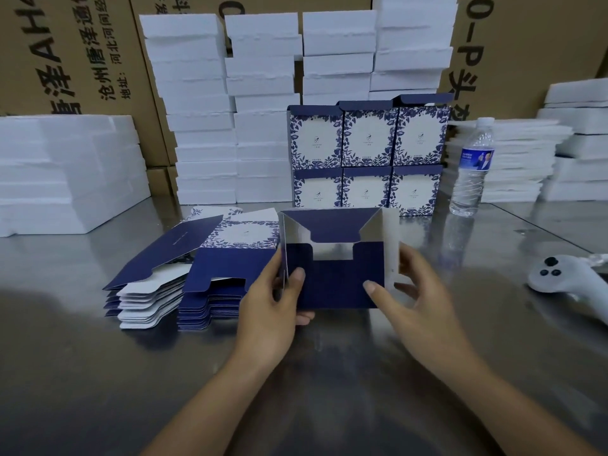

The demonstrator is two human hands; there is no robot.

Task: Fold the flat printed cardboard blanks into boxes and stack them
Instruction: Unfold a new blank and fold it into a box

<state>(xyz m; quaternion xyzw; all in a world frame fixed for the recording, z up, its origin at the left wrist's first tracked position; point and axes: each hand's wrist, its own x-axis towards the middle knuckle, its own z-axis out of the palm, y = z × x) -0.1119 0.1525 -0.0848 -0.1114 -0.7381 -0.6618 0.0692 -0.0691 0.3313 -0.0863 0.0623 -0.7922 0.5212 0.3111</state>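
Observation:
A half-formed navy cardboard box [335,278] is held just above the steel table, its open end facing me with two notched navy flaps folded inward. My left hand [273,297] grips its left wall, thumb on the front flap. My right hand [411,291] holds the right wall, thumb pressed on the same flap. To the left lie two piles of flat blue-and-white printed blanks [210,268]. Behind, several finished floral boxes [368,156] stand stacked in two rows.
White foam trays stand in tall stacks at the back [230,106], on the left [65,172] and on the right [543,159]. A water bottle [473,169] stands right of the finished boxes. A white controller [572,281] lies at the right edge. Brown cartons line the wall.

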